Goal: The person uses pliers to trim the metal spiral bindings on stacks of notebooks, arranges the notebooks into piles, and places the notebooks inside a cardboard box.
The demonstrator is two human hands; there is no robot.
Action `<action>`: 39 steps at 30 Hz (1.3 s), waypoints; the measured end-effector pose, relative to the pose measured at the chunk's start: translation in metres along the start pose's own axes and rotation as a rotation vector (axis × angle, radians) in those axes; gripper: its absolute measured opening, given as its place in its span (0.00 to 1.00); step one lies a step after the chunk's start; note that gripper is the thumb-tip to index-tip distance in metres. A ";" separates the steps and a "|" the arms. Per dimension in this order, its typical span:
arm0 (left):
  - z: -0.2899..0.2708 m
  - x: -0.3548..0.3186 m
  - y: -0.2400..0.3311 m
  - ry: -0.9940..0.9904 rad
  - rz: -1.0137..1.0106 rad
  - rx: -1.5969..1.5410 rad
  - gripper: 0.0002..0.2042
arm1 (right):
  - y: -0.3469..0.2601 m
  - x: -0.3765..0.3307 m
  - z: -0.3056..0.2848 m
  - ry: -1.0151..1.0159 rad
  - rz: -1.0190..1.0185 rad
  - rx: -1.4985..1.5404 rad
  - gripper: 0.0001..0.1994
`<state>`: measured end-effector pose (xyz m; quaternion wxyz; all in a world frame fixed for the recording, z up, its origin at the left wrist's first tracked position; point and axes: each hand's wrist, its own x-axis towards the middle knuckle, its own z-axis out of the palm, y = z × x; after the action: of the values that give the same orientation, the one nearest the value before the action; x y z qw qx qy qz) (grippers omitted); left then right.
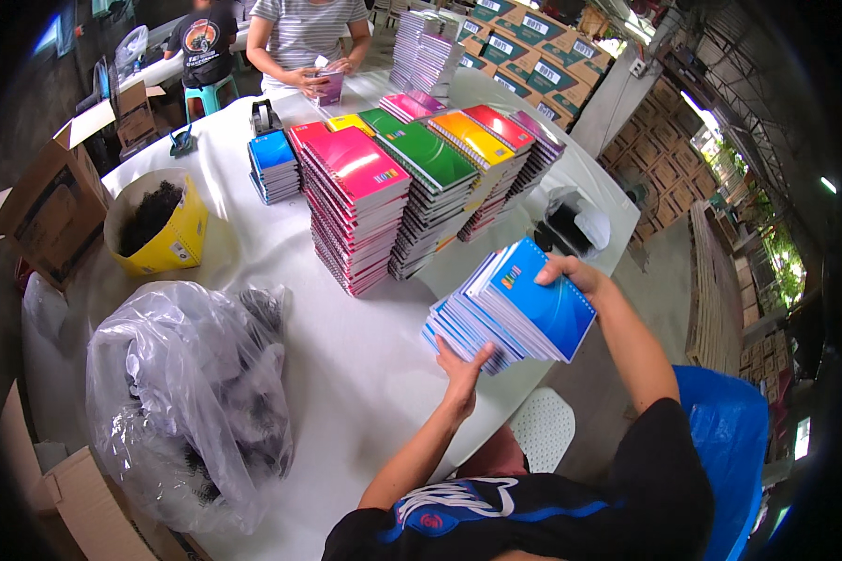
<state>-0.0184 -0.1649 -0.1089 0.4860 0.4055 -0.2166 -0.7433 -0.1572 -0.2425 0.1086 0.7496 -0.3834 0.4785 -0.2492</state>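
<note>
A thick stack of blue spiral notebooks is held up over the table's near right edge, tilted and slightly fanned. My right hand grips its upper right side, thumb on the top cover. Supporting the lower left end is my left hand, its thumb and fingers against the stack. Just beyond rise tall stacks of notebooks: pink, green, yellow and red. A short blue notebook stack sits to the left of the pink one.
Left on the white table are a clear plastic bag and a yellow container of black coils. A tape dispenser stands behind. Across the table, a person handles a small purple pack. An open carton stands at left, a white chair nearby.
</note>
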 end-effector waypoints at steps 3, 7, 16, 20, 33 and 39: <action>0.006 0.000 -0.001 0.044 0.009 0.093 0.67 | -0.004 0.000 0.003 0.009 -0.004 -0.072 0.34; 0.010 0.003 -0.005 0.119 0.018 0.160 0.68 | -0.002 0.009 -0.007 -0.042 0.035 0.038 0.39; 0.062 0.033 -0.018 0.258 0.036 0.196 0.69 | -0.035 0.038 -0.068 -0.076 0.114 -0.140 0.44; 0.078 0.065 -0.014 0.286 0.071 0.190 0.69 | -0.059 0.059 -0.092 -0.042 0.147 -0.248 0.42; 0.110 0.094 -0.082 0.379 0.555 0.057 0.47 | -0.107 0.102 -0.124 -0.319 0.192 -0.526 0.34; 0.131 0.097 -0.123 0.411 0.839 0.267 0.36 | -0.142 0.067 -0.108 -0.252 -0.041 -1.039 0.37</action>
<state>-0.2116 -0.2083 -0.1599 0.7200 0.4807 -0.3544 -0.3534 -0.2284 -0.4111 0.1618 0.5075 -0.7402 0.4376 0.0541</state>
